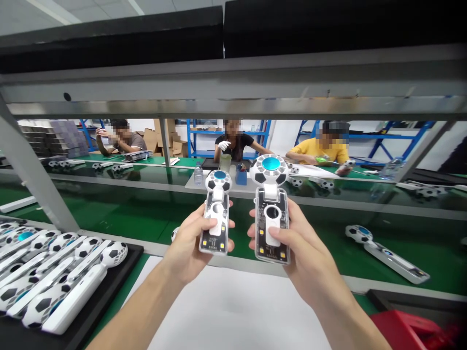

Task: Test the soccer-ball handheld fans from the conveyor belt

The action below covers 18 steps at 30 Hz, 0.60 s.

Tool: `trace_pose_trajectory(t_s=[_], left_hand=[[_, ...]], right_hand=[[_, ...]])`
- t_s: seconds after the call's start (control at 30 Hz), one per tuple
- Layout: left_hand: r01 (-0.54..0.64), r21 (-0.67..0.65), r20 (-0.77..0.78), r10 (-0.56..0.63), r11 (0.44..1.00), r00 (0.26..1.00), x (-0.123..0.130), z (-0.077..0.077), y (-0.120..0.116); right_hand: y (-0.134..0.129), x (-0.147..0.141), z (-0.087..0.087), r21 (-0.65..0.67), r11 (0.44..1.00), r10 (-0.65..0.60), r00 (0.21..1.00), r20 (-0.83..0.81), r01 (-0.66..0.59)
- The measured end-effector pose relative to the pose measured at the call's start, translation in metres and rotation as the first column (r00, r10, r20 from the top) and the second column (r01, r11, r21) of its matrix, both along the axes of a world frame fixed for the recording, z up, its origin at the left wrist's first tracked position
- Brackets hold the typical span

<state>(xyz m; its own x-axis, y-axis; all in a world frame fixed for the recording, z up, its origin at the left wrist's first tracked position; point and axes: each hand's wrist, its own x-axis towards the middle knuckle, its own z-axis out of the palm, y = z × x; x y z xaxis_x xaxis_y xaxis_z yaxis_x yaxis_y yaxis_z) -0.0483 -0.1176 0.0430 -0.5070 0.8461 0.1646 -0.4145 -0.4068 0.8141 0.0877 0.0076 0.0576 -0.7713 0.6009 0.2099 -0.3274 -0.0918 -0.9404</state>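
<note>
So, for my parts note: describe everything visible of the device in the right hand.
The device has a round black-and-white football head with a turquoise disc, a short white neck and a clear, plastic-looking body over a black face bearing a white ring, white strip and three yellow squares. It is held upright in the air by the right hand, thumb on the strip, beside a similar device. Its back is hidden.

Two handheld devices point(260, 224) in glossy clear plastic, smooth matt white sheet point(222, 311), glossy green counter point(146, 214), matt black tray point(122, 279)
</note>
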Motion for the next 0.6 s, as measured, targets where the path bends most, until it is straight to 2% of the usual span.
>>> trace_pose_trajectory(t_s=[0.1, 0.23, 0.4, 0.6], left_hand=[[0.073, -0.005, 0.005, -0.073, 0.997, 0.997, 0.002, -0.002, -0.001], [0.102, 0.006, 0.007, -0.102, 0.995, 0.995, 0.004, -0.003, -0.002], [0.156, 0.092, 0.029, -0.159, 0.984, 0.987, 0.009, 0.004, -0.005], [0.261, 0.207, 0.102, -0.286, 0.943, 0.953, 0.007, 0.006, -0.007]], right_hand=[[0.003, 0.0, 0.0, -0.006, 1.0, -0.001, 1.0, -0.022, 0.001], [0.008, 0.0, -0.001, -0.004, 0.998, 0.056, 0.998, -0.03, -0.056], [0.012, -0.001, -0.001, -0.037, 0.993, 0.113, 0.992, -0.061, -0.115], [0.023, -0.001, -0.004, -0.116, 0.947, 0.291, 0.953, -0.079, -0.299]])
